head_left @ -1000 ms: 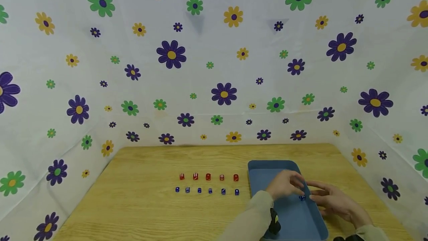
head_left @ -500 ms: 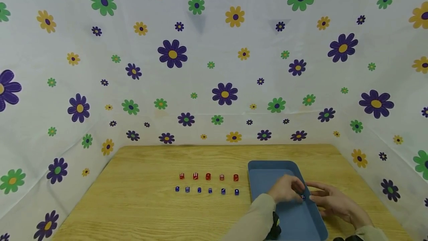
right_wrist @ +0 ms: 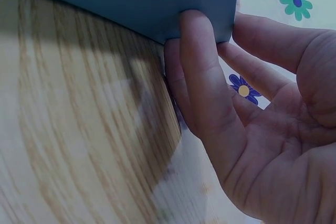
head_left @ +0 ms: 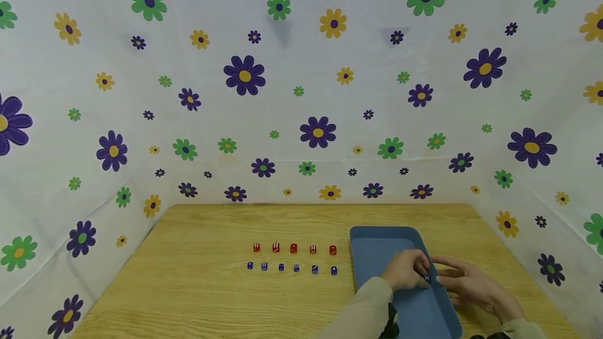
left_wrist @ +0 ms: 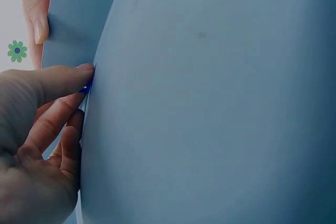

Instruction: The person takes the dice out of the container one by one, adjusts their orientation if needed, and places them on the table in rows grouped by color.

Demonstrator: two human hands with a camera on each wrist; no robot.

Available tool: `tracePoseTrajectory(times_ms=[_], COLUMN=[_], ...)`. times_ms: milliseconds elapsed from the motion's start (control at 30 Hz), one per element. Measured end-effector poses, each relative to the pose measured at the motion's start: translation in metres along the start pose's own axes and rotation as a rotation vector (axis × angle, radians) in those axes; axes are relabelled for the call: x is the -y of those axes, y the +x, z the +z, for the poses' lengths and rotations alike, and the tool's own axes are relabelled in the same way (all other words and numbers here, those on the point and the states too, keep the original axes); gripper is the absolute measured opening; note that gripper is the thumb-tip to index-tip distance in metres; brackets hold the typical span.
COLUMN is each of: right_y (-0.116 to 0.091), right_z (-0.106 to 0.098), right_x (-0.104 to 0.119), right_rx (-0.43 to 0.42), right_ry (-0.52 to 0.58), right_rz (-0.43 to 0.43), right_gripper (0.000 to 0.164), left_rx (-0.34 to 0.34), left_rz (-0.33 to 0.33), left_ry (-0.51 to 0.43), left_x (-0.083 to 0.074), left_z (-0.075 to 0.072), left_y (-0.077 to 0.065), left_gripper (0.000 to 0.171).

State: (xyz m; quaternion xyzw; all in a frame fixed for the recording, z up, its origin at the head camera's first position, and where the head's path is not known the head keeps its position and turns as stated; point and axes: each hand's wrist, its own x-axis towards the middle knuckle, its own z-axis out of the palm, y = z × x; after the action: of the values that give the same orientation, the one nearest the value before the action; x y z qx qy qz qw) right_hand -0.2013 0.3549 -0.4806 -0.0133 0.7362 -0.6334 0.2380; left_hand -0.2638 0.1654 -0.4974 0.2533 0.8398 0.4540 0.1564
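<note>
Inside the blue tray (head_left: pixel 424 313), close to its right wall, my left hand (head_left: pixel 406 269) pinches a blue die (head_left: pixel 426 278) between thumb and fingers. The left wrist view shows only a small blue part of the die (left_wrist: pixel 86 86) past the thumb tip; the fingers hide the rest. My right hand (head_left: pixel 473 281) is outside the tray on the right, its fingers lightly bent and fingertips against the tray's outer wall. From the right wrist camera, a fingertip (right_wrist: pixel 197 24) touches the side of the tray (right_wrist: pixel 131 3) just above the wooden table.
Left of the tray, a row of red dice (head_left: pixel 293 248) lies on the wooden table (head_left: pixel 198 286). Nearer to me runs a row of several blue dice (head_left: pixel 296 268). A white flower-print sheet (head_left: pixel 292 114) encloses the table at the back and sides.
My left hand has lowered toward the right wall of the tray, and its fingers have come together on the blue die. The right hand has stayed at the tray's side.
</note>
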Motion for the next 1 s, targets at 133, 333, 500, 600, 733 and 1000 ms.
tracePoseTrajectory(times_ms=[133, 333, 500, 600, 733, 1000], right_y=[0.001, 0.001, 0.0, 0.0, 0.001, 0.002], right_z=[0.0, 0.0, -0.001, 0.0, 0.0, -0.001], right_x=[-0.001, -0.003, -0.002, -0.002, -0.003, -0.003], right_rx=[-0.003, -0.015, -0.009, 0.006, 0.026, 0.023], right_ry=[0.001, -0.006, -0.001, 0.001, 0.014, 0.011], right_rz=[0.001, 0.012, 0.013, 0.005, -0.005, -0.001], right_gripper=[0.077, 0.077, 0.075, 0.073, 0.07, 0.07], left_rx=[-0.006, 0.012, 0.034, 0.04, 0.044, 0.012], left_rz=[-0.004, -0.024, -0.023, -0.031, -0.042, 0.017], left_ry=[-0.003, -0.071, -0.131, -0.135, -0.135, -0.118], left_x=[0.0, 0.0, -0.003, -0.006, -0.01, -0.012], left_z=[0.0, -0.002, -0.007, -0.013, -0.02, -0.044], left_y=[-0.001, -0.003, -0.005, -0.009, -0.013, -0.019], left_gripper=[0.032, 0.027, 0.026, 0.027, 0.03, 0.031])
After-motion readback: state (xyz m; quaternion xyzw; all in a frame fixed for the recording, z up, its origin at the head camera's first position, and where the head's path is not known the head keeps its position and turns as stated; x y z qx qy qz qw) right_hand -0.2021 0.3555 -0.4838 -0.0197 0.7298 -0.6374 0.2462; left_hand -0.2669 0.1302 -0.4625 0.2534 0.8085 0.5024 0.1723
